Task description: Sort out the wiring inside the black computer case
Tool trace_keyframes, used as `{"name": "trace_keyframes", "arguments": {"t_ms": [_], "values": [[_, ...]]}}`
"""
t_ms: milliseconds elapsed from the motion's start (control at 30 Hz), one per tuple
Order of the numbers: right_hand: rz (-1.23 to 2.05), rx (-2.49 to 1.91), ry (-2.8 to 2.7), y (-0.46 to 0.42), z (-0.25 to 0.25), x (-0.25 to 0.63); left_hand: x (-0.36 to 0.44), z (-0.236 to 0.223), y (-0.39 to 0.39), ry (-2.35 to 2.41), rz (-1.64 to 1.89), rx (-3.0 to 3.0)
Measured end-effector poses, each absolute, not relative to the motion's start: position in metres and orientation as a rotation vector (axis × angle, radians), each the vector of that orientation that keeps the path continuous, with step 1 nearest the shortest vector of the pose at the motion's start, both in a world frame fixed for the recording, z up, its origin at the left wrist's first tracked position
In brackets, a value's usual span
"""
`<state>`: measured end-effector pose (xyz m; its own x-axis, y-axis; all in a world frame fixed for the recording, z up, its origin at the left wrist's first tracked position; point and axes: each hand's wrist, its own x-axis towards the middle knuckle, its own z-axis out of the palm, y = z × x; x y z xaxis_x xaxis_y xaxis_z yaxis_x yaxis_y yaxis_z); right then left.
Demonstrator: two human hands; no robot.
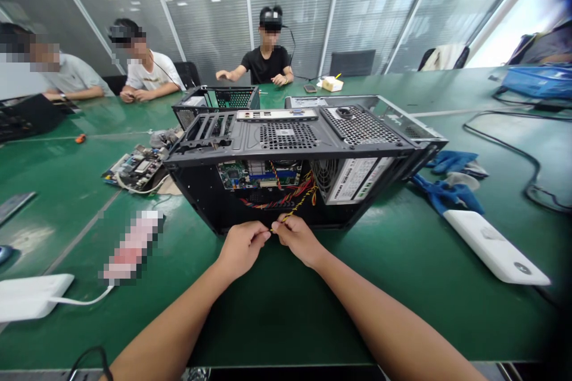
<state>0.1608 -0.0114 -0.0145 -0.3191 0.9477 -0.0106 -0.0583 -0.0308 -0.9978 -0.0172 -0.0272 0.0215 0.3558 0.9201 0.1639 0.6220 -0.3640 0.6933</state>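
Fingers of my left hand (239, 250): closed in a pinch at the lower end of a yellow-and-black cable (301, 202). Fingers of my right hand (301, 240): likewise pinched tight, on the same cable just right of the left ones; no wide gap in either grip.

Contents of the green surface (179, 274), left to right:

White block (38, 294), left, near; a white lead (87, 299) runs from it to a flat device, blurred out (131, 247).

Circuit board (138, 166), left, farther off; a pale lead loops along its near edge.

Person in white (149, 74), far left, forearms resting on the surface.

Computer case (245, 134), centre, its open side towards me. Inside: motherboard (239, 177) at left; coloured wires (288, 196) in the middle; power supply (360, 181) at right. My cable slants from beside this unit down leftwards to my fingers, before the case's near side.

Person in black (268, 65), far centre, one arm extended leftwards.

Blue gloves (451, 190), right of the case.

White oblong pack (496, 247), right, near, beside the gloves.

Black lead (513, 146), right, curving loosely.

Blue container (538, 82), far right.
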Motion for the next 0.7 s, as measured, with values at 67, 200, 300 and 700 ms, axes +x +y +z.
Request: {"name": "trace_keyframes", "arguments": {"t_ms": [67, 200, 300, 700], "values": [[1.498, -0.994, -1.407, -0.0112, -0.0141, 0.162, -0.0159, 0.0245, -0.026, 1.259, 0.706, 1.799], [1.542, -0.947, -1.427, -0.0107, -0.0122, 0.1649, -0.0149, 0.0249, -0.0245, 1.128, 0.655, 1.275], [1.581, -0.916, -1.42, -0.0101, -0.011, 0.1663, -0.0147, 0.0222, -0.0244, 1.06, 0.627, 1.073], [1.465, -1.013, -1.339, -0.012, -0.0128, 0.1628, -0.0128, 0.0233, -0.0283, 1.316, 0.785, 1.85]]}}
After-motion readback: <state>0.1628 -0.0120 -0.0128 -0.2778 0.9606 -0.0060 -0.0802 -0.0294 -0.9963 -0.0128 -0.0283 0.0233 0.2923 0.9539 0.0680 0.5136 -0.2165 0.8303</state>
